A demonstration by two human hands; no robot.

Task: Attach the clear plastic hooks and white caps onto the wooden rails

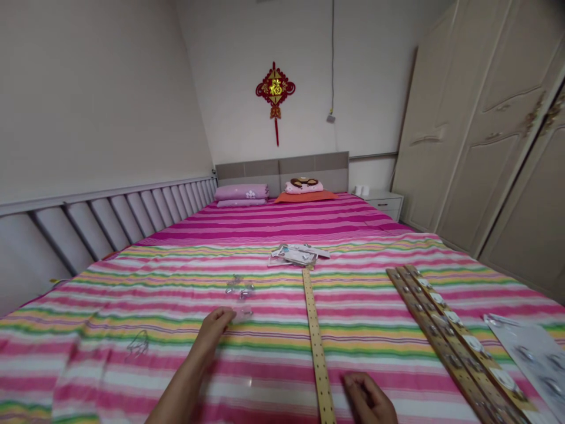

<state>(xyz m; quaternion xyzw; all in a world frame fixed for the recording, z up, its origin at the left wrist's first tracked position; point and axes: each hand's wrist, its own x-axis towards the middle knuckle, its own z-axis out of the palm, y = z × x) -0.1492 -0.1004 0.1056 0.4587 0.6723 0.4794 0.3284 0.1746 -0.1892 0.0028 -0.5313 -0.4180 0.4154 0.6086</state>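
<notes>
My left hand reaches forward over the striped bed sheet, its fingers curled at a small clear plastic piece. More clear pieces lie just beyond it. A long perforated wooden strip runs away from me in the middle of the bed. My right hand rests on the sheet right beside the strip's near end, fingers curled, with nothing visible in it.
Several wooden strips with round clear pieces lie at the right. A clear plastic sheet sits at the far right edge. A pile of plastic packets lies beyond the strip. Pillows and a wardrobe are farther off.
</notes>
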